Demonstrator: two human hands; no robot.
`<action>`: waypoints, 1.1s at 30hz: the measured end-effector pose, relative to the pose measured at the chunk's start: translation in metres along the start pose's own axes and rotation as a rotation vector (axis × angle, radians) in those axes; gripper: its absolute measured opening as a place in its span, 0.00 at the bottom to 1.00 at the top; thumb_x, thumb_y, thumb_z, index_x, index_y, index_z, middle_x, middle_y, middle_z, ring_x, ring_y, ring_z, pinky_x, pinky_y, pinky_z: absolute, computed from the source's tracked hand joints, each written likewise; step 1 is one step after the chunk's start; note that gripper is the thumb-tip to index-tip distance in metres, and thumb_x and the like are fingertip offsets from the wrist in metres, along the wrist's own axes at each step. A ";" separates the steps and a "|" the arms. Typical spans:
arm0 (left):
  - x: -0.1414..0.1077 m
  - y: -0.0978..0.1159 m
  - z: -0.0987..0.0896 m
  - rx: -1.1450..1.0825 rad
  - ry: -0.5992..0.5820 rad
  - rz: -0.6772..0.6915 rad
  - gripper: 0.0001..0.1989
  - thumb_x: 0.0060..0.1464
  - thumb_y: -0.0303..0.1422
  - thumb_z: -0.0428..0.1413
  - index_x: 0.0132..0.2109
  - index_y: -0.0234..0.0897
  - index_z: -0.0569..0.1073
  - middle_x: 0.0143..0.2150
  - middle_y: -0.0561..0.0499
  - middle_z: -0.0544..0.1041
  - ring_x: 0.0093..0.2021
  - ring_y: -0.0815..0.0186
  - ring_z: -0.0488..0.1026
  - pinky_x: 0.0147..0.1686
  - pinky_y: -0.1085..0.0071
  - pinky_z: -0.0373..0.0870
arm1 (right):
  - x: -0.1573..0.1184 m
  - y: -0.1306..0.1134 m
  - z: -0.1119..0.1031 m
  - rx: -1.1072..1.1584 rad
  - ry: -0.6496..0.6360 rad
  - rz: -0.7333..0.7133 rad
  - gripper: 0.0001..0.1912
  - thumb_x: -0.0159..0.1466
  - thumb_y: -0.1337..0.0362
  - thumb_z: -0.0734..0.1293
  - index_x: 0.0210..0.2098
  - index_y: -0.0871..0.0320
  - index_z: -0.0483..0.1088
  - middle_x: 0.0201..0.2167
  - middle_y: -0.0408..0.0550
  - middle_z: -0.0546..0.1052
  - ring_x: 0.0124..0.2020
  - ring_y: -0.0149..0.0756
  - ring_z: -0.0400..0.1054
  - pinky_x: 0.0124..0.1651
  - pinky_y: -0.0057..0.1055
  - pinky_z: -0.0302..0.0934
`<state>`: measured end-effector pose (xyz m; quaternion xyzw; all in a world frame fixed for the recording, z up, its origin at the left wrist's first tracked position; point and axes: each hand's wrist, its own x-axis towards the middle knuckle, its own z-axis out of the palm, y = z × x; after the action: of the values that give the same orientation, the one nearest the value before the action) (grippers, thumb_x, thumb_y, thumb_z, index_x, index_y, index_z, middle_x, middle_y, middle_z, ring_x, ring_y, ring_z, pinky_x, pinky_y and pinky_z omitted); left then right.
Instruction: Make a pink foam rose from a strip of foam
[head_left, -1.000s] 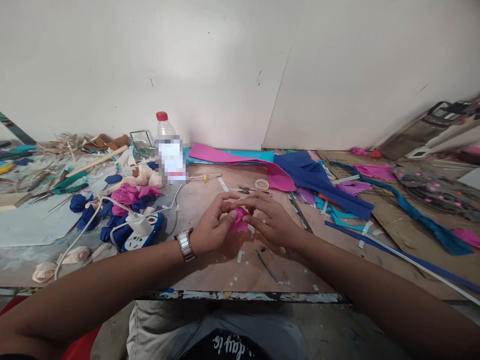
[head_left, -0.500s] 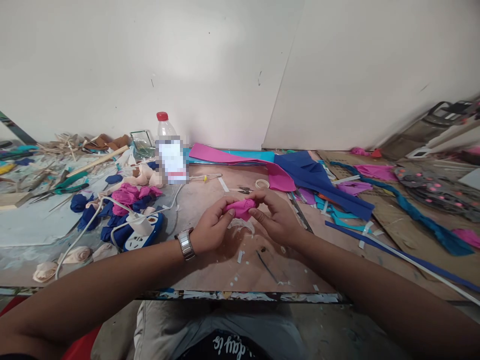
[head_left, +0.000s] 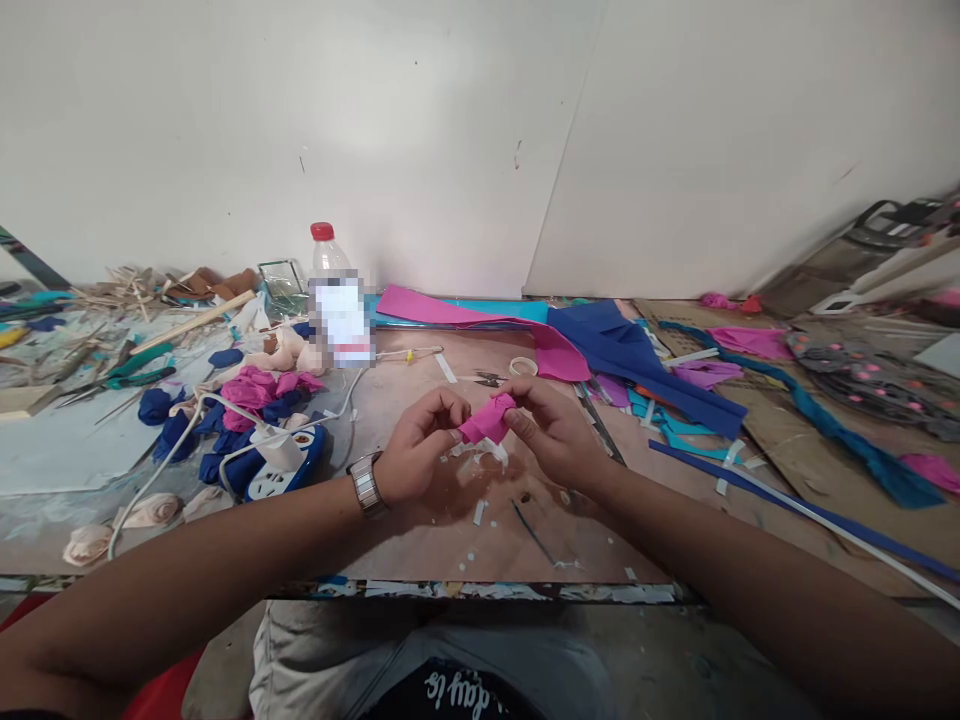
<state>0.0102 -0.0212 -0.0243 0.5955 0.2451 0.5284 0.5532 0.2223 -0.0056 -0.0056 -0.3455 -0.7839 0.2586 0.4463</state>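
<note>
so the pink piece (head_left: 487, 420) is up in the fingers just over the middle of the table, call that the centre of the clock, with 12 toward the wall. the left hand (head_left: 431, 435) pinches its left end between thumb and fingertips, and the right hand (head_left: 551, 430) pinches the other end, thumb against curled fingers. neither is spread. it looks thin and crinkly like crepe paper, though i can't say for sure. imo the trick with shaping something like this is a light touch: hold one end steady, let the other hand turn and fold a little at a time, and don't pull hard or it'll probably tear or lose its creases. ok, counts: one pink piece in hand, one watch (head_left: 366, 485) on the left wrist, one tape roll (head_left: 523, 373) at 1 o'clock, one red-capped bottle (head_left: 328, 258) at 10 with one blurred-out panel (head_left: 343, 315) overlapping it, one power strip (head_left: 274, 485) just below 9, one big pink sheet (head_left: 562, 350) running from 12 to 1, one big navy sheet (head_left: 615, 350) at 2. the pink bunches (head_left: 251, 390) and navy bunches (head_left: 174, 436) around 9 overlap too much to count.
</note>
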 end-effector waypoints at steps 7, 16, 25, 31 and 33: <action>0.001 -0.001 0.000 -0.015 0.041 0.066 0.10 0.55 0.32 0.60 0.41 0.39 0.66 0.43 0.51 0.68 0.43 0.65 0.68 0.44 0.68 0.67 | 0.001 0.001 -0.001 0.000 0.005 0.013 0.17 0.71 0.47 0.64 0.45 0.55 0.72 0.37 0.48 0.75 0.37 0.39 0.69 0.42 0.35 0.64; -0.002 0.002 0.003 0.192 0.050 0.092 0.09 0.58 0.34 0.62 0.41 0.37 0.71 0.37 0.51 0.70 0.37 0.67 0.68 0.41 0.70 0.67 | 0.001 0.005 0.000 -0.061 0.032 0.008 0.16 0.72 0.50 0.63 0.44 0.56 0.71 0.37 0.49 0.75 0.37 0.39 0.69 0.42 0.36 0.63; -0.001 -0.008 -0.001 0.225 0.007 0.145 0.09 0.60 0.29 0.59 0.48 0.39 0.72 0.42 0.49 0.72 0.42 0.66 0.70 0.47 0.66 0.69 | 0.002 -0.001 0.002 -0.093 0.010 -0.029 0.18 0.72 0.47 0.63 0.44 0.56 0.72 0.37 0.49 0.77 0.37 0.39 0.71 0.42 0.36 0.64; -0.001 -0.005 -0.003 0.254 0.020 0.157 0.11 0.59 0.32 0.62 0.47 0.38 0.72 0.43 0.48 0.72 0.42 0.65 0.70 0.46 0.67 0.69 | 0.003 0.000 0.001 -0.117 0.036 -0.003 0.17 0.72 0.49 0.63 0.43 0.56 0.72 0.36 0.48 0.77 0.35 0.38 0.70 0.40 0.34 0.64; 0.000 -0.004 -0.002 0.257 0.027 0.157 0.12 0.59 0.34 0.62 0.48 0.38 0.72 0.48 0.46 0.73 0.47 0.63 0.71 0.49 0.66 0.69 | 0.003 -0.001 0.001 -0.112 0.029 0.004 0.17 0.72 0.49 0.64 0.43 0.56 0.72 0.36 0.48 0.77 0.36 0.38 0.71 0.41 0.35 0.64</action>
<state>0.0095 -0.0194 -0.0285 0.6716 0.2709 0.5423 0.4260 0.2203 -0.0036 -0.0040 -0.3750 -0.7901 0.2102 0.4370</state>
